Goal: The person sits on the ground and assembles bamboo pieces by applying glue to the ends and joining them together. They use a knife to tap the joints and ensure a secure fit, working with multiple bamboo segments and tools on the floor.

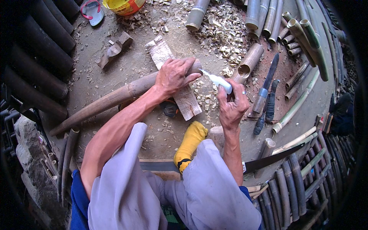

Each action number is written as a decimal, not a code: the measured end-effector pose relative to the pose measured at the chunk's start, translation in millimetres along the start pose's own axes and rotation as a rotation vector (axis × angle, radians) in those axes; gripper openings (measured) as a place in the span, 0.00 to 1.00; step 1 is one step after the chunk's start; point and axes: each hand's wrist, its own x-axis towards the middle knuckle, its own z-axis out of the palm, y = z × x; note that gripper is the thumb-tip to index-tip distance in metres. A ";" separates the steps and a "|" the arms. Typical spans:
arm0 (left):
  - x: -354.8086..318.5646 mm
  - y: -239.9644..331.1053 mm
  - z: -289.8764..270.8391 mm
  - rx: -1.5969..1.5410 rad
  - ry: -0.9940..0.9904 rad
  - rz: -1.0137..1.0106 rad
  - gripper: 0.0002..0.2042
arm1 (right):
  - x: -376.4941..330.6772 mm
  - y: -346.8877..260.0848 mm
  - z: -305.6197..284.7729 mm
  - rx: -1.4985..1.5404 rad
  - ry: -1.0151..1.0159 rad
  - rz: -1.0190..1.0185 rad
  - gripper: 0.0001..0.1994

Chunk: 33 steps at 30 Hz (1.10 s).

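Note:
My left hand (174, 76) is wrapped over a brown bamboo pole (111, 102) near its cut end. The pole slants from the lower left up to the middle and rests across a rough wooden board (188, 102). In my right hand (234, 107) is a small white squeeze bottle (220, 82), pinched between thumb and fingers and tilted left. Its narrow nozzle points at the pole's cut end and appears to touch the rim. Whether anything flows from it, I cannot tell.
Right of the bottle lie a bamboo piece with a hole (251, 61), a long knife (267, 82) and a black-handled tool (271, 101). Wood chips (226, 46) litter the ground. A dark blade (274, 158) is near my right forearm. Dark bamboo lengths (42, 65) line the left.

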 end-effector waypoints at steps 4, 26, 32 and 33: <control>-1.5 -2.0 1.5 -0.015 0.029 0.012 0.28 | -0.9 -0.7 3.2 0.003 -0.030 0.018 0.11; -0.5 -0.2 -1.1 0.004 0.002 0.000 0.28 | 2.4 -5.8 3.2 -0.007 -0.069 0.015 0.11; 0.3 0.5 -0.2 0.001 -0.007 -0.007 0.28 | 2.2 -3.8 3.0 -0.018 -0.060 -0.006 0.11; -0.2 0.6 -0.9 0.002 -0.009 -0.010 0.28 | 2.0 -4.5 3.3 -0.013 -0.058 -0.004 0.11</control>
